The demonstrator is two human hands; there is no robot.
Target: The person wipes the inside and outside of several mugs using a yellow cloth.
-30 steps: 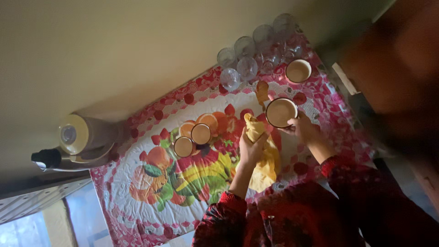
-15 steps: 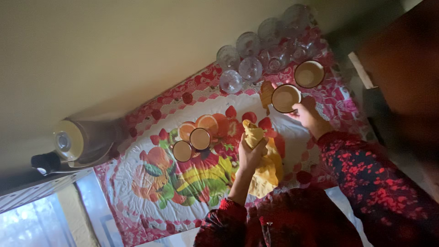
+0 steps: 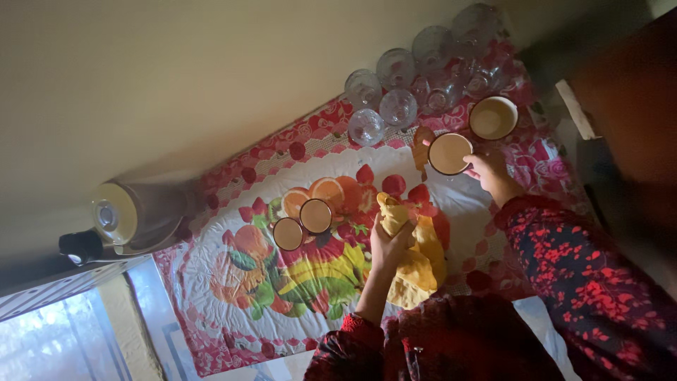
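Note:
My right hand (image 3: 490, 171) grips the rim of a cream mug with a dark rim (image 3: 450, 153), set down beside a second like mug (image 3: 493, 117) near the far end of the table. My left hand (image 3: 389, 240) is closed on a bunched yellow cloth (image 3: 417, 250) that trails over the fruit-patterned tablecloth (image 3: 233, 296). Two smaller cups (image 3: 302, 224) stand side by side left of the cloth. Both sleeves are dark red with a floral print.
Several clear upturned glasses (image 3: 398, 88) are grouped against the wall behind the mugs. A cream and grey kettle with a dark handle (image 3: 134, 219) stands at the table's left end. A bright window (image 3: 63, 346) lies at lower left. A dark blurred shape fills the right side.
My right hand has carried the mug away from the cloth toward the second mug and the glasses. My left hand has kept its hold on the yellow cloth.

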